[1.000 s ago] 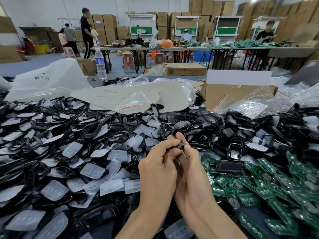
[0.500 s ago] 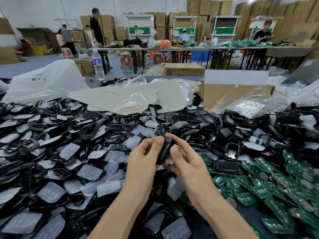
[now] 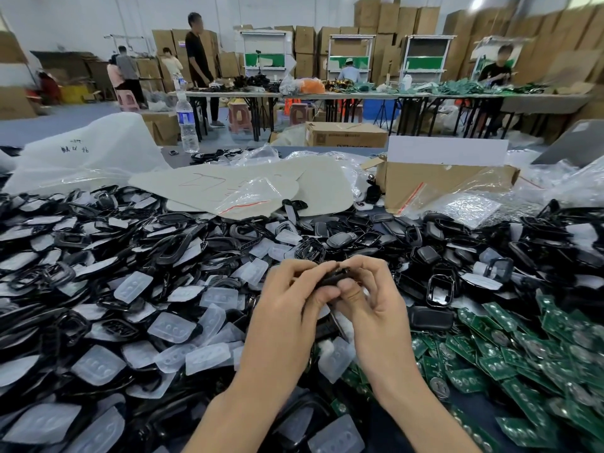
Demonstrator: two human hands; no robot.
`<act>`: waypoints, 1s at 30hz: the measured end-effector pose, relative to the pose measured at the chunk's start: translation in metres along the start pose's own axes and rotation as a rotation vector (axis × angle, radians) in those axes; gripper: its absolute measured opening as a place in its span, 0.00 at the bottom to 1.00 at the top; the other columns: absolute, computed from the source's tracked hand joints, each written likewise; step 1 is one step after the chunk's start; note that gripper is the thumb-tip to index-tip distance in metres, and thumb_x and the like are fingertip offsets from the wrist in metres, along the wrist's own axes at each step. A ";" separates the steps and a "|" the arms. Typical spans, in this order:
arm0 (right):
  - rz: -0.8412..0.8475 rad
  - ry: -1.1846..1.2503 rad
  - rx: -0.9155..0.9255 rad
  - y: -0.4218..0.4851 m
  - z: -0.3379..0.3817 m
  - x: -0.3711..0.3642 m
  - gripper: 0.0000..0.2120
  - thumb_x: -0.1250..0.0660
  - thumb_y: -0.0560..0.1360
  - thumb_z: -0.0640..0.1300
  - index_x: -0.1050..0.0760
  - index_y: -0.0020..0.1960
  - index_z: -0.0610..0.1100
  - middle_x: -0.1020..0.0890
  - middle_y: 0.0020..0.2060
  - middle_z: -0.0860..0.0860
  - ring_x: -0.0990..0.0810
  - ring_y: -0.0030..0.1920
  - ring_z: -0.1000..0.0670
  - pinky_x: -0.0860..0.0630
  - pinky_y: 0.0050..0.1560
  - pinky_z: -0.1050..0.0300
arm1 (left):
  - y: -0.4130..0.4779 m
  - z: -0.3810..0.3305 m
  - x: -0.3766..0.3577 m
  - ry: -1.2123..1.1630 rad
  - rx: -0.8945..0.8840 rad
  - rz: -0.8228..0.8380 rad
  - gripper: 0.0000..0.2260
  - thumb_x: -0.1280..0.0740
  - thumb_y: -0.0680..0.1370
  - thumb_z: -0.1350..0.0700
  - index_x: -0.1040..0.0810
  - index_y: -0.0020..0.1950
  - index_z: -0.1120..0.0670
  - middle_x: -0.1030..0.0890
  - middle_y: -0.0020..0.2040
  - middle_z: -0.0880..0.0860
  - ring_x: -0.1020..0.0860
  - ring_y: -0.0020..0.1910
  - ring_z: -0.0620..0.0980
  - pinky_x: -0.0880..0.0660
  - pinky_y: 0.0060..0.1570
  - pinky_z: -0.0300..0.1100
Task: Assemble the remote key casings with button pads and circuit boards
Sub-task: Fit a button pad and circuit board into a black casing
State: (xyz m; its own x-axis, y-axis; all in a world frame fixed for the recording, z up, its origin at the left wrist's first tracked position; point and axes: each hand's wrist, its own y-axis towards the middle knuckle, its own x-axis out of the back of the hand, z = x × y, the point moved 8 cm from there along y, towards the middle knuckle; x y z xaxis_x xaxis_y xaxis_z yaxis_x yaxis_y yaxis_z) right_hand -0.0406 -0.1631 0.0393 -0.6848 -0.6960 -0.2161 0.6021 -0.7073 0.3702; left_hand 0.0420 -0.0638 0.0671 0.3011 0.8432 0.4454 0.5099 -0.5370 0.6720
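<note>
Surface: a desk [image 3: 474,410] is buried under parts; clear button pads [image 3: 170,331] are heaped left of the held casing [image 3: 333,276], green circuit boards [image 3: 523,361] right of it.
Room: stacked cartons [image 3: 304,40] and a long table [image 3: 359,96] are seen far behind the casing.
Hidden: the casing is mostly covered by fingers; its inside cannot be made out.
Grips: the casing is pinched between the left grip [image 3: 287,302] and the right grip [image 3: 376,302], both curled round it.

black casings [image 3: 170,250], translucent white pads [image 3: 171,331], green boards [image 3: 496,364]
</note>
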 end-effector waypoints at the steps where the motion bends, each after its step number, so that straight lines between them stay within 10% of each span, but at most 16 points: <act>1: 0.003 0.003 0.002 0.000 0.000 0.000 0.05 0.34 0.79 0.48 0.21 0.52 0.57 0.16 0.51 0.50 0.16 0.55 0.48 0.19 0.54 0.58 | 0.000 -0.001 0.004 0.046 -0.012 -0.045 0.12 0.35 0.81 0.51 0.17 0.62 0.50 0.22 0.51 0.46 0.26 0.52 0.44 0.30 0.52 0.30; 9: 0.088 0.426 -0.331 -0.012 -0.019 -0.032 0.24 0.41 0.78 0.56 0.25 0.67 0.42 0.18 0.61 0.40 0.19 0.64 0.42 0.21 0.63 0.52 | -0.001 -0.003 0.010 -0.072 0.013 -0.101 0.13 0.28 0.76 0.63 0.15 0.58 0.52 0.21 0.49 0.46 0.22 0.49 0.44 0.25 0.48 0.35; 30: -0.072 0.446 -0.328 -0.013 -0.023 -0.027 0.18 0.37 0.76 0.54 0.17 0.57 0.45 0.15 0.56 0.41 0.17 0.60 0.46 0.20 0.57 0.59 | -0.001 -0.003 0.006 -0.043 -0.012 -0.129 0.13 0.31 0.77 0.62 0.15 0.58 0.49 0.22 0.45 0.44 0.21 0.44 0.45 0.22 0.44 0.41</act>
State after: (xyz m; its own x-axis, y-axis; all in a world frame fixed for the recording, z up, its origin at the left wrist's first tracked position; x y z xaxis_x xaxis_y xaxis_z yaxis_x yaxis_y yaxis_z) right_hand -0.0210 -0.1378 0.0198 -0.5316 -0.5787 -0.6184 0.7053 -0.7068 0.0552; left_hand 0.0412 -0.0587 0.0708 0.2683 0.9053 0.3294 0.5367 -0.4244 0.7293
